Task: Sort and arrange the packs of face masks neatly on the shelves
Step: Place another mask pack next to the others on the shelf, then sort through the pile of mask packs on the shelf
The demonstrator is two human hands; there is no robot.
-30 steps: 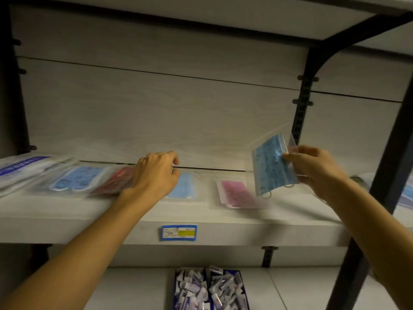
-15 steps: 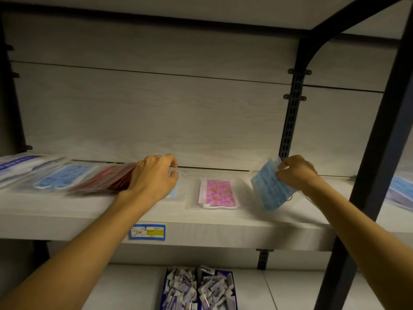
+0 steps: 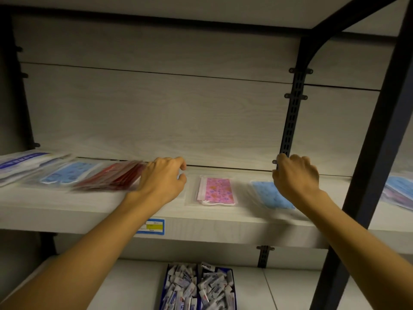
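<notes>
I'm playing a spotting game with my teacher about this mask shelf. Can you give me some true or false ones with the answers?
1. The pink mask pack lies flat on the shelf between the two hands. True.
2. The right hand holds the blue mask pack high in the air. False: the pack lies on the shelf under that hand.
3. The left hand is beside the red packs. True.
4. The pink pack lies on top of the blue pack. False: they lie apart, side by side.
5. A blue bin of small packets sits on the lower shelf. True.
</notes>
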